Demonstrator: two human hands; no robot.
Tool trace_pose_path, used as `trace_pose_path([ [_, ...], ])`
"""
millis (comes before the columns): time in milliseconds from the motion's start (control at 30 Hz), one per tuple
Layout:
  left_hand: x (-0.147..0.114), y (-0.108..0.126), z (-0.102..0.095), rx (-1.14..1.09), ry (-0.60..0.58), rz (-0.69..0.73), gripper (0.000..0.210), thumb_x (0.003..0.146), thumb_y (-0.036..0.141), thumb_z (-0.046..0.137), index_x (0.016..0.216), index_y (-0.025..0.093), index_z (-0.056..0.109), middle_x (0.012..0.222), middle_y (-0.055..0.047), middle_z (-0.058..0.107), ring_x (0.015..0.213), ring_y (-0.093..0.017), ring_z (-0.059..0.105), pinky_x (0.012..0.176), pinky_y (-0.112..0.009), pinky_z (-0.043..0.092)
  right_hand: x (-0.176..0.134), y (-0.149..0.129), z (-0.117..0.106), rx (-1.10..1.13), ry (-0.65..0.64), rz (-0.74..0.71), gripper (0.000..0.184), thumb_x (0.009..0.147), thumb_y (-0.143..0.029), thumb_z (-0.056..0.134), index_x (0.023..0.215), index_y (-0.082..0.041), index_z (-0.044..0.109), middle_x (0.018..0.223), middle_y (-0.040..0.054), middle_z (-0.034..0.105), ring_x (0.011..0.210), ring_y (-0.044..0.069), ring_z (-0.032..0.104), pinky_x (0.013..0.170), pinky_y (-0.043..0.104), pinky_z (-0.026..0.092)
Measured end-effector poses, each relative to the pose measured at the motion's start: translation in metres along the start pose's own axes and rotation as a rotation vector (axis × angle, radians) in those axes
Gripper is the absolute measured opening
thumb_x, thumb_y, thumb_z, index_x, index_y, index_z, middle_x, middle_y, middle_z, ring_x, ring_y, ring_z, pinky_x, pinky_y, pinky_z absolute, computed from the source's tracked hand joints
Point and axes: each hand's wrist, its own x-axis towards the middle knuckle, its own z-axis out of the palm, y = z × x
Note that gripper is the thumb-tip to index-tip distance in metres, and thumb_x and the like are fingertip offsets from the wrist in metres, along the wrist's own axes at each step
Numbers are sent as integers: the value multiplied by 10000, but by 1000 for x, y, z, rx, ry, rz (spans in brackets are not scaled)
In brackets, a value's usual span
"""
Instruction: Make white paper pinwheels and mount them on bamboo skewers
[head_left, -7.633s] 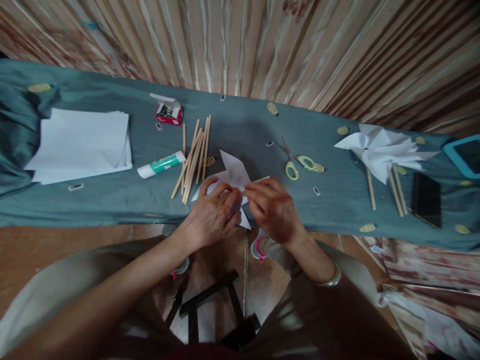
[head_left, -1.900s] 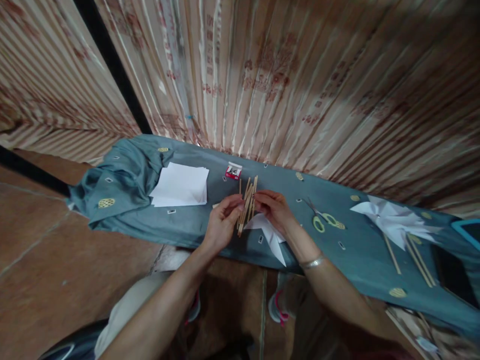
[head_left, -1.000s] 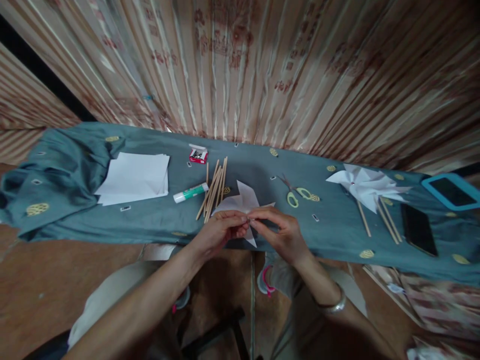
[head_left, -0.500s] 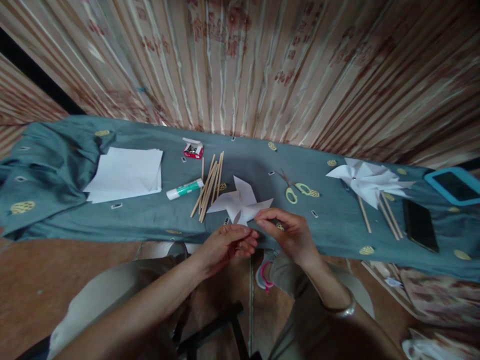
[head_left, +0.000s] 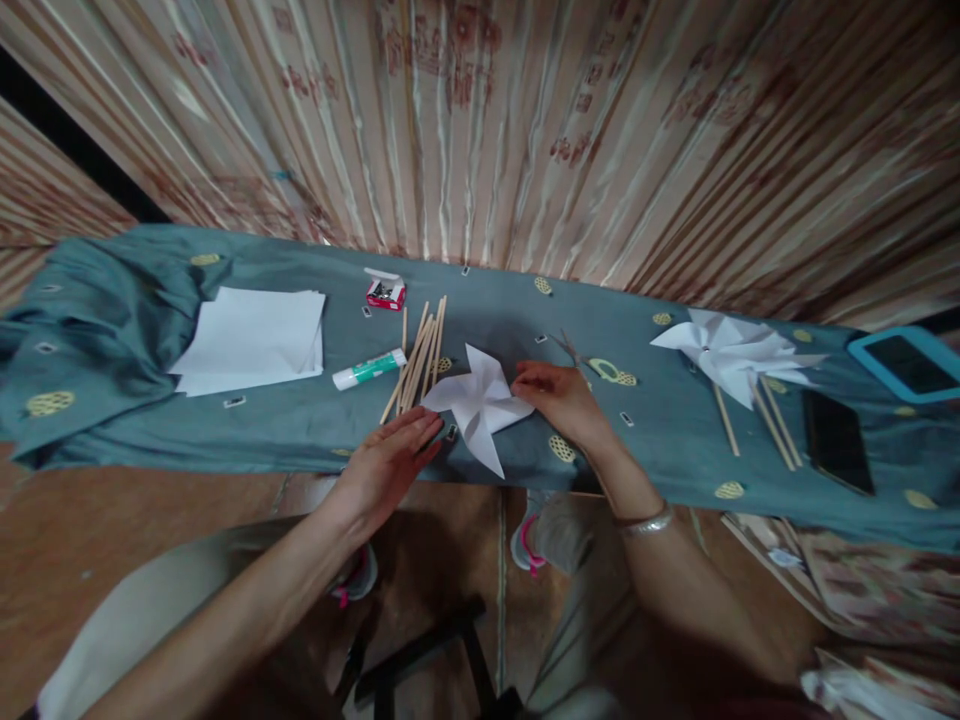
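Note:
A white paper pinwheel [head_left: 480, 402] with pointed blades lies on the cloth-covered table in front of me. My left hand [head_left: 394, 455] is beside its left blade, fingers stretched out and close together, the tips at the blade's edge. At the opposite side, my right hand [head_left: 559, 398] has its fingers curled in, with thumb and fingertips closed on the right blade. Several thin wooden sticks [head_left: 420, 360] lie in a loose bundle just left of the pinwheel. Scissors [head_left: 600, 368] with pale green handles are partly covered by my right hand.
White paper sheets [head_left: 251, 340], a glue stick [head_left: 369, 369] and an opened red box [head_left: 385, 292] of small metal pieces are on the left. Finished pinwheels [head_left: 739, 355] on sticks, a black phone [head_left: 836, 440] and a blue-framed device [head_left: 907, 362] lie right. A pleated curtain [head_left: 480, 140] hangs behind.
My hands have moved apart from the pinwheel's near edge to its two sides. The left hand has straightened its fingers. The near blade, previously partly hidden, now shows fully.

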Motion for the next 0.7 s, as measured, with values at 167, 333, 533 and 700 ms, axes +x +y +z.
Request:
trace_pose_path([
  [167, -1, -3, 10, -28, -31, -104, 58, 821, 138, 604, 848, 119, 651, 1104, -151, 704, 1114, -233, 642, 1022, -373, 467, 19, 2, 11, 108, -101, 113, 103, 644, -256, 699, 686, -164, 718, 888, 63, 740, 780, 188, 658, 725, 307, 470],
  [333, 7, -10, 14, -13, -89, -140, 98, 855, 178, 566, 857, 139, 656, 1158, -148, 688, 1168, -226, 613, 1079, -374, 419, 22, 1, 13, 243, -150, 180, 149, 597, -292, 733, 657, -159, 698, 640, -12, 666, 576, 102, 540, 582, 240, 391],
  [533, 18, -15, 28, -21, -137, -126, 176, 899, 177, 501, 880, 133, 670, 1067, -121, 723, 1023, -191, 677, 999, -320, 487, 18, -3, 9, 377, -174, 227, 208, 538, -312, 772, 661, -162, 696, 591, -35, 641, 541, 82, 494, 555, 230, 375],
  [700, 23, -21, 42, -28, -174, -81, 219, 879, 119, 505, 991, 70, 686, 882, -106, 753, 810, -181, 712, 835, -289, 553, 13, -6, 8, 456, -172, 229, 200, 536, -316, 801, 652, -182, 710, 627, -22, 666, 580, 97, 531, 586, 244, 402],
])
